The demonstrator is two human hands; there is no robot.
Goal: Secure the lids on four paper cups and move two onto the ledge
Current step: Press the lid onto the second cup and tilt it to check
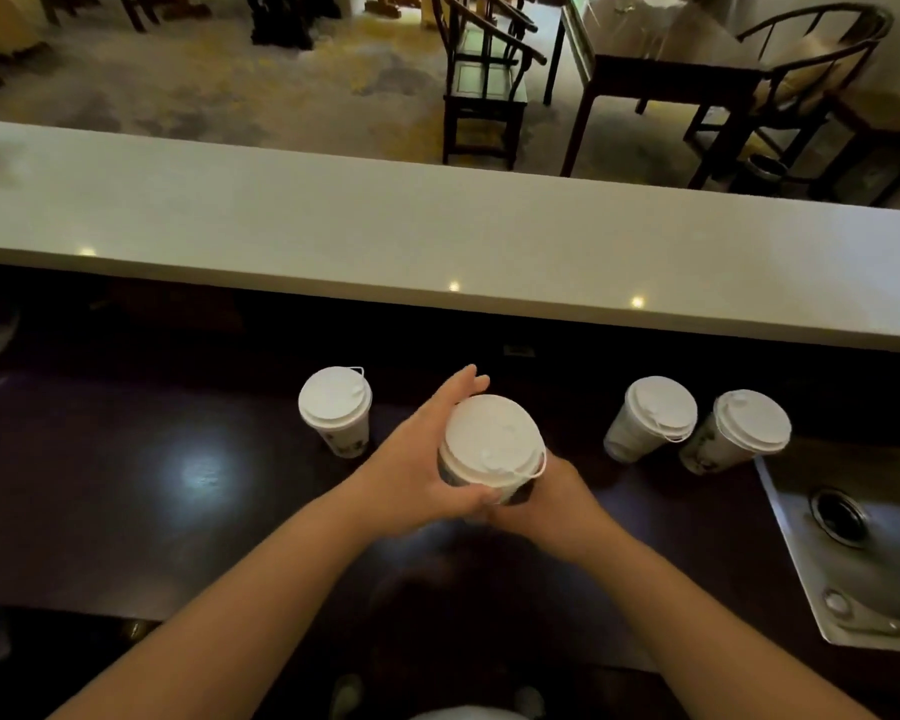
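Four paper cups with white lids are on or above the dark counter (126, 485). The middle cup (489, 444) is held between both hands: my left hand (427, 459) lies along its left side with straight fingers and the thumb under its front, and my right hand (546, 491) grips its lower right side, mostly hidden behind the cup. Another lidded cup (335, 407) stands to the left. Two more lidded cups (653, 415) (744, 428) stand side by side at the right. The pale ledge (385, 226) runs across behind them with nothing on it.
A steel sink (863, 537) with a drain is set into the counter at the right, close to the rightmost cup. Beyond the ledge are wooden chairs (484, 85) and a table (661, 59) on the floor below.
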